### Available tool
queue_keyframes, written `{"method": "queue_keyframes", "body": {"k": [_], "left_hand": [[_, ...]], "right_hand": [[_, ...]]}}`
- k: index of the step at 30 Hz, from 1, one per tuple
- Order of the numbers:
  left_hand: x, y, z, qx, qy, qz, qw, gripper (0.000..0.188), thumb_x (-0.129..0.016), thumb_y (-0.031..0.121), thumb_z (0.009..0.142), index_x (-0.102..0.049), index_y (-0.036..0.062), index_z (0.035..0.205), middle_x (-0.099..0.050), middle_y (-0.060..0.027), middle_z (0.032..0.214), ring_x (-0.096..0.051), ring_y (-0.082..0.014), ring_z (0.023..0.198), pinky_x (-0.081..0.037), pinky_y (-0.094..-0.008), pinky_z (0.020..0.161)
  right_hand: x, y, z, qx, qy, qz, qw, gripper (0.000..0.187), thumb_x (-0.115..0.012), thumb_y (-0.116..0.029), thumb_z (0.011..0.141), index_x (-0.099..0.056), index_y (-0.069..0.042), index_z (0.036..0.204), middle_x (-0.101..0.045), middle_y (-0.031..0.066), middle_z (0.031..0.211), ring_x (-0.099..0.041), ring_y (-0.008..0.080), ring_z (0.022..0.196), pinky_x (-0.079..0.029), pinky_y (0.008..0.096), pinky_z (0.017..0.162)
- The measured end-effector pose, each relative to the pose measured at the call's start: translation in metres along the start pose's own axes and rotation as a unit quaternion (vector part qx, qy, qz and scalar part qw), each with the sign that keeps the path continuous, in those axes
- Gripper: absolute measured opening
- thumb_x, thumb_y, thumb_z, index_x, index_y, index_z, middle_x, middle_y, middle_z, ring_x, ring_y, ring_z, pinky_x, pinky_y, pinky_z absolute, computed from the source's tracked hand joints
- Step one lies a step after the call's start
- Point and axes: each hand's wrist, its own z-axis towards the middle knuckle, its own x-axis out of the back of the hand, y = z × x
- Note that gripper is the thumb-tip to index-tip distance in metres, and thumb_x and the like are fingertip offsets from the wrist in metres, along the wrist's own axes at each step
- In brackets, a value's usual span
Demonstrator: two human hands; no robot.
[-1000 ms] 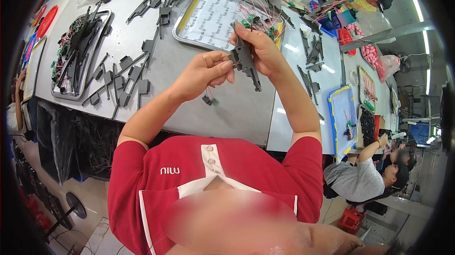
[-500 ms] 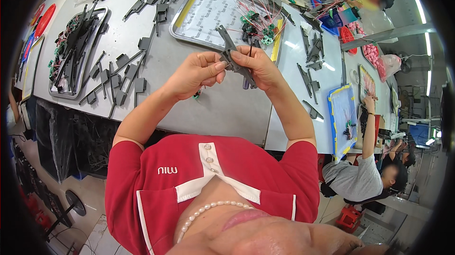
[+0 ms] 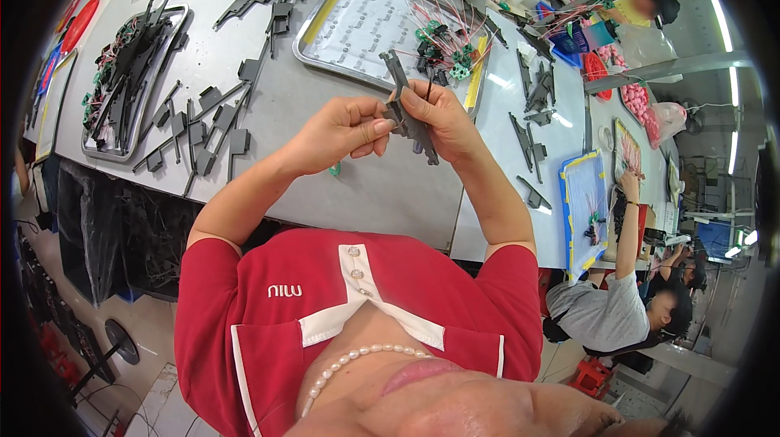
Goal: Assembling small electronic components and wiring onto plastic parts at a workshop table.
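Note:
My right hand grips a dark grey plastic part, long and narrow with notched edges, held tilted above the table. A thin dark rod also shows at the right fingers; most of it is hidden, so its kind is unclear. My left hand is closed in a pinch against the part's left side, with thumb and forefinger together. Whatever lies between those fingertips is too small or hidden to name. Just below the left hand a small green piece shows, mostly covered.
Ahead lies a tray bearing green circuit boards with red wires. Similar grey parts are scattered left; more lie right. A filled metal tray stands far left. At right, a co-worker reaches beyond a blue-edged tray.
The plastic part has shifted slightly and its upper end has turned a little to the right. Both hands stay close together on it. The whole view has moved slightly.

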Motion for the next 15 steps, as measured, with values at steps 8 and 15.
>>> {"method": "queue_keyframes", "body": {"k": [8, 15], "left_hand": [[0.005, -0.005, 0.0, -0.018, 0.018, 0.023, 0.999, 0.018, -0.053, 0.018, 0.092, -0.054, 0.0002, 0.089, -0.055, -0.0004, 0.07, -0.045, -0.0039, 0.059, -0.037, -0.0178, 0.052], [0.007, -0.011, 0.001, -0.225, 0.146, 0.089, 0.959, 0.026, -0.06, 0.014, 0.087, -0.054, -0.0011, 0.107, -0.058, -0.0029, 0.095, -0.055, -0.0083, 0.086, -0.045, -0.0231, 0.079]], "right_hand": [[-0.014, -0.002, 0.002, 0.041, 0.086, -0.058, 0.994, 0.019, -0.062, -0.022, 0.087, -0.057, -0.004, 0.083, -0.059, -0.0008, 0.072, -0.05, 0.0022, 0.061, -0.039, 0.0171, 0.054], [-0.037, -0.01, -0.01, 0.305, 0.101, -0.527, 0.787, 0.023, -0.072, -0.014, 0.075, -0.061, -0.003, 0.091, -0.058, 0.0019, 0.07, -0.054, 0.0094, 0.062, -0.041, 0.022, 0.054]]}}
